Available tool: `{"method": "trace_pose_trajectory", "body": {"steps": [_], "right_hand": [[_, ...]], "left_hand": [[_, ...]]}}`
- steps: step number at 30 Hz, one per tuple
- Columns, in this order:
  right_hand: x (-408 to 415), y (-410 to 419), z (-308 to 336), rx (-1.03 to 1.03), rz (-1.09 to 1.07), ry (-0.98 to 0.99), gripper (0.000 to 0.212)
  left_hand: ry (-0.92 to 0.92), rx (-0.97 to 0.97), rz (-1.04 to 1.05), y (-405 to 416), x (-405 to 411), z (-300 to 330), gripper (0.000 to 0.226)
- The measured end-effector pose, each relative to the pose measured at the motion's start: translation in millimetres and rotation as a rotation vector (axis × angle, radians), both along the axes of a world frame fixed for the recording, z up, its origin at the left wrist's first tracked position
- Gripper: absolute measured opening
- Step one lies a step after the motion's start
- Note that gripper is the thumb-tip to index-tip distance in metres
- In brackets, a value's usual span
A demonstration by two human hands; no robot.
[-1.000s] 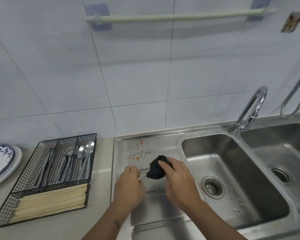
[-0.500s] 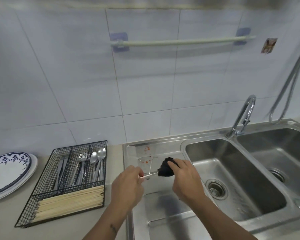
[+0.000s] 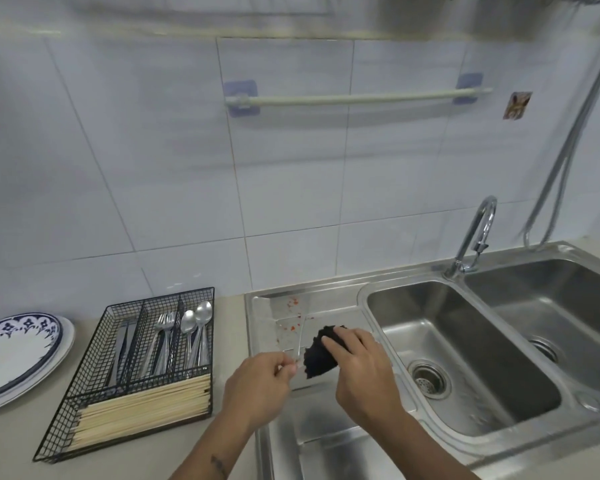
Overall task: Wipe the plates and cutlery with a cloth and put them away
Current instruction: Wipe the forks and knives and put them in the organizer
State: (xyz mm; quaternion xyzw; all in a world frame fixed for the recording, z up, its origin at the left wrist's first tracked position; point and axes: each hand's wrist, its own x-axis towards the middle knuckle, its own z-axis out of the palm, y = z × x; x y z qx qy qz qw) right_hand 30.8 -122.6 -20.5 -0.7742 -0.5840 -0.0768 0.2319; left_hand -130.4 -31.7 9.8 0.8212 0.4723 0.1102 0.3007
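A thin, shiny metal piece of cutlery (image 3: 300,342), too blurred to name, is hanging over the steel drainboard (image 3: 329,410), its long axis running from the left hand (image 3: 258,386) up and away towards the wall. The left hand is pinching its near end. The right hand (image 3: 361,368) is gripping a crumpled black cloth (image 3: 319,355) just beside the shaft. Left of them, a black wire caddy (image 3: 84,403) is holding spoons (image 3: 196,323), forks (image 3: 163,327) and pale chopsticks (image 3: 142,414), with patterned plates (image 3: 18,355) beyond.
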Motion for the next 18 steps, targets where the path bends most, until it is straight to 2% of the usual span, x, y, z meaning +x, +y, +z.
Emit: {"method": "trace_pose_trajectory", "body": {"steps": [4, 8, 13, 18], "right_hand": [[-2, 0, -2, -0.039, 0.123, -0.114, 0.065], [4, -2, 1, -0.063, 0.038, -0.004, 0.073], [-8, -4, 1, -0.057, 0.254, -0.168, 0.079], [9, -8, -3, -0.103, 0.075, -0.11, 0.084]], "left_hand": [[-0.021, -0.096, -0.037, 5, -2, 0, 0.016], [-0.036, -0.141, -0.054, 4, -3, -3, 0.019], [-0.118, -0.089, -0.041, 3, 4, -1, 0.02], [-0.153, -0.154, 0.013, 0, -2, -13, 0.016]]}}
